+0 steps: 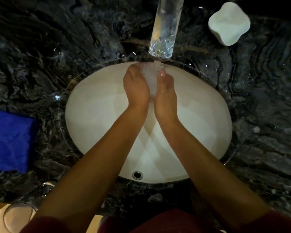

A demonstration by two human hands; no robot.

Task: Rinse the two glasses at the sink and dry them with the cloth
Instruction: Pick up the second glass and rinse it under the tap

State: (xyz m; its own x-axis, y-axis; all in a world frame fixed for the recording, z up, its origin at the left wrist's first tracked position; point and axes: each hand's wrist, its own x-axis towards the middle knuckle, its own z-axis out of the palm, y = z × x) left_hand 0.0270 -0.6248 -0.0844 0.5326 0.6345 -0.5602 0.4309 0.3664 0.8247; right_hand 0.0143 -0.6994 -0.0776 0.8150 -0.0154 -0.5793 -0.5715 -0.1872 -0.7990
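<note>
Sink point(97, 115) serves as the reference: a white oval basin set into a dark marbled table point(40, 47), with a round metal overflow opening point(137, 175) in its near wall. Both hands meet over the far part of the sink, directly below the tap point(165, 27), whose clear spout reaches out over the far rim. Left hand point(136, 89) and right hand point(165, 94) face each other, palms inward, with one clear glass point(151, 81) between them; each grip is curled round a side of the glass. Water falls from the spout onto the glass and the fingertips (the glass outline is faint, so its tilt cannot be told). Second glass point(23, 206) stands on the table near-left of the sink, close to the table edge, partly hidden by the left forearm. Blue cloth point(10, 142) lies folded on the table left of the sink, well apart from the hands. White lobed dish point(228, 23) sits on the table far-right of the sink.
</note>
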